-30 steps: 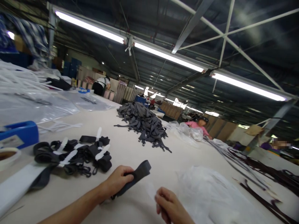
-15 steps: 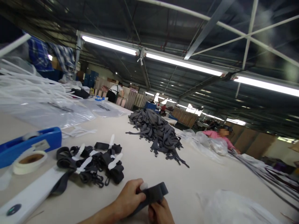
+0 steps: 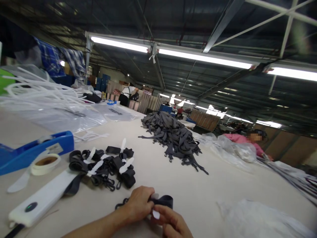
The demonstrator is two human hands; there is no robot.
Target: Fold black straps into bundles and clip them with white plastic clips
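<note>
My left hand (image 3: 140, 203) is closed around a folded dark grey strap (image 3: 165, 200), whose loop sticks out to the right while a black hook shows at its left. My right hand (image 3: 173, 220) pinches the end of a white strip (image 3: 156, 215) right beside the strap. Part of that strip is hidden by my fingers. To the left lie several bundled straps (image 3: 125, 177), each with a white tab-ended strip around it and black hooks hanging out. Farther off, a large heap of loose grey straps (image 3: 170, 132) covers the table's middle.
At the left are a blue tape dispenser (image 3: 61, 140), a tape roll (image 3: 46, 164) and a long white device (image 3: 42, 195) with a cable. Clear plastic bags (image 3: 74, 119) lie behind. Crumpled plastic (image 3: 257, 218) sits at the front right. A person in pink (image 3: 237, 138) works across the table.
The strap has been lowered toward the table and turned, and its hook now shows left of my left hand. My right hand has moved from under the loop to the white strip's end.
</note>
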